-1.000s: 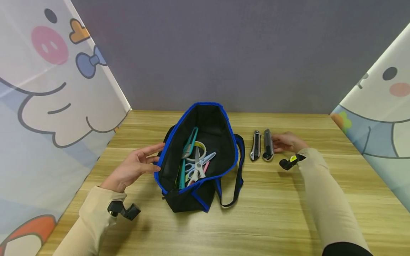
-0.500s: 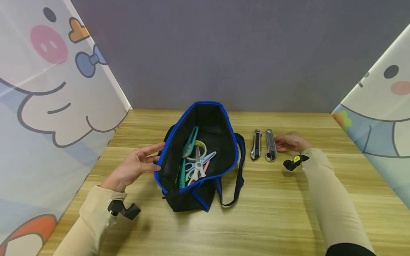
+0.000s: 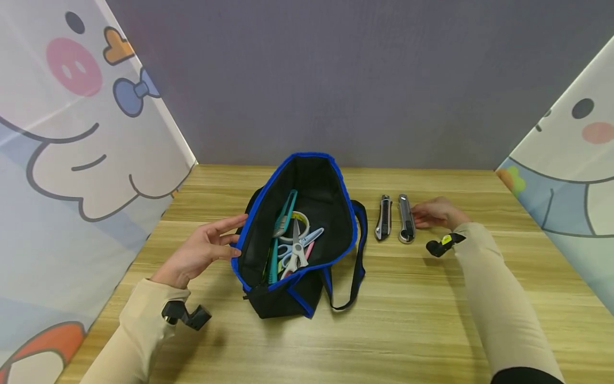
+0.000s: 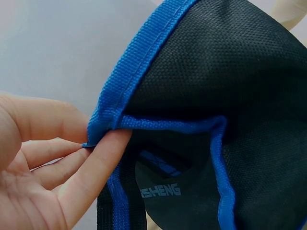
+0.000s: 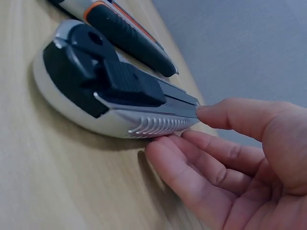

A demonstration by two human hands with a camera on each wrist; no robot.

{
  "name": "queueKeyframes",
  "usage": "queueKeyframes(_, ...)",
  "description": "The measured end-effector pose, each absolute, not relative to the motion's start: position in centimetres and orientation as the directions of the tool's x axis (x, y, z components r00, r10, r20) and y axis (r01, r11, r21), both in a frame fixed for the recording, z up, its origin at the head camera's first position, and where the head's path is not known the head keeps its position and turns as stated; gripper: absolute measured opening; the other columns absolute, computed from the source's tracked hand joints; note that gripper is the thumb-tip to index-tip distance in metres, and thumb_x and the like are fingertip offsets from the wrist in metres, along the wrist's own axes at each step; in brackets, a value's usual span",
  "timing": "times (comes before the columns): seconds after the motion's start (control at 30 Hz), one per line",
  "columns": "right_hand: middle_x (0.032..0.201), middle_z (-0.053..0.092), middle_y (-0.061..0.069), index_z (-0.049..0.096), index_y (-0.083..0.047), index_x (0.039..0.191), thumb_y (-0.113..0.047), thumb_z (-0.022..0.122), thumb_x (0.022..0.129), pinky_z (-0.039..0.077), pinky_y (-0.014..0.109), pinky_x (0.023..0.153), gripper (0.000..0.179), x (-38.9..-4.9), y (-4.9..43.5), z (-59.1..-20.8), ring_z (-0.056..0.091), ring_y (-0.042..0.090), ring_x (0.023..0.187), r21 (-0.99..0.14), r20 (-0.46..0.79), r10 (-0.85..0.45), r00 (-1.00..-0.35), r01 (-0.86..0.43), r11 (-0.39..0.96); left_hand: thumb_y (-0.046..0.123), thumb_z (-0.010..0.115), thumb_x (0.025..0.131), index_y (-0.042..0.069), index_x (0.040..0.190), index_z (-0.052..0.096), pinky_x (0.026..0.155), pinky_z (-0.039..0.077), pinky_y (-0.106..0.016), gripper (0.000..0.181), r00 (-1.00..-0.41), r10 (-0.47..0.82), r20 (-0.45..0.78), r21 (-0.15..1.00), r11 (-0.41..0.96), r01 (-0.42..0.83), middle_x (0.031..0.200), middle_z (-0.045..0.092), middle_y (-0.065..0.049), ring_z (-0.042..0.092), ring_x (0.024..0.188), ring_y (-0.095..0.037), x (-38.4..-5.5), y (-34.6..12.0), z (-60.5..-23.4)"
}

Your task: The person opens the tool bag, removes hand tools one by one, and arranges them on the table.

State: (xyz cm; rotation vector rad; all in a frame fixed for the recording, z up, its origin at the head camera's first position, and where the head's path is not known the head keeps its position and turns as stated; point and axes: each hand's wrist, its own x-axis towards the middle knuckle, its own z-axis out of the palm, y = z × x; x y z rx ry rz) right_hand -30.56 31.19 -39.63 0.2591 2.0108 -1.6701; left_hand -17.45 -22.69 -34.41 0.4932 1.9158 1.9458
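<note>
My left hand point(image 3: 203, 249) is at the left side of a black bag point(image 3: 323, 186) with blue edging, its thumb and fingers pinching the blue rim point(image 4: 108, 103) in the left wrist view. Inside the bag lie white-handled scissors point(image 3: 296, 253), blue scissors point(image 3: 312, 236), a tape roll point(image 3: 304, 220) and teal-handled tools point(image 3: 287, 210). A silver-and-black utility knife point(image 3: 406, 218) lies on the table, with a second utility knife point(image 3: 384, 217) to its left. My right hand point(image 3: 436, 212) is beside the silver knife, loosely bent fingertips point(image 5: 165, 148) at its right edge and thumb tip close by its far end.
The bag's strap point(image 3: 357, 256) loops onto the wooden table point(image 3: 384, 330) on the right side. A grey panel point(image 3: 360, 80) stands behind the table. Cartoon-printed sheets hang at the left point(image 3: 96, 160) and right point(image 3: 566, 197).
The silver utility knife has shifted slightly right and turned a little. My right hand has moved slightly right with it. The left hand and bag have stayed in place.
</note>
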Motion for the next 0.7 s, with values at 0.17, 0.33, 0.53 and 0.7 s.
queueKeyframes(0.17,0.079,0.062,0.011,0.045,0.016,0.113,-0.003,0.046,0.093,0.052,0.033,0.076,0.027,-30.3,31.2,-38.6,0.065,0.019,0.071,-0.886,-0.453,-0.202,-0.868,0.413,0.213,-0.011,0.062,0.078,0.001,0.142,0.030,0.075,0.052,-0.029,0.072,-0.874,0.486,-0.009,1.000,-0.019,-0.020,0.141,0.033,-0.006,0.054,0.104,-0.017,-17.5,-22.6,-34.4)
queueKeyframes(0.33,0.083,0.063,0.014,0.030,0.022,0.127,-0.003,0.043,0.095,0.051,0.034,0.079,0.044,-30.0,30.3,-37.0,0.065,0.022,0.076,-0.912,-0.398,-0.228,-0.889,0.359,0.197,-0.011,0.062,0.078,0.001,0.142,0.030,0.075,0.052,-0.028,0.073,-0.877,0.481,-0.010,1.000,-0.016,-0.020,0.141,0.033,-0.006,0.054,0.102,-0.016,-17.4,-22.6,-34.4)
queueKeyframes(0.53,0.089,0.063,0.016,0.027,0.021,0.132,-0.007,0.047,0.095,0.051,0.035,0.078,0.051,-29.9,28.7,-35.2,0.066,0.025,0.081,-0.927,-0.354,-0.246,-0.902,0.303,0.224,-0.011,0.062,0.078,0.001,0.142,0.031,0.075,0.052,-0.029,0.072,-0.879,0.476,-0.012,1.000,-0.006,-0.016,0.141,0.033,-0.007,0.054,0.101,-0.016,-17.3,-22.6,-34.3)
queueKeyframes(0.7,0.091,0.060,0.016,0.032,0.018,0.130,-0.011,0.048,0.095,0.051,0.035,0.078,0.048,-30.0,27.3,-33.7,0.065,0.024,0.082,-0.937,-0.315,-0.282,-0.906,0.251,0.242,-0.011,0.063,0.077,0.001,0.142,0.031,0.075,0.052,-0.029,0.073,-0.879,0.477,-0.013,1.000,-0.003,-0.016,0.141,0.032,-0.007,0.053,0.102,-0.016,-17.3,-22.5,-34.3)
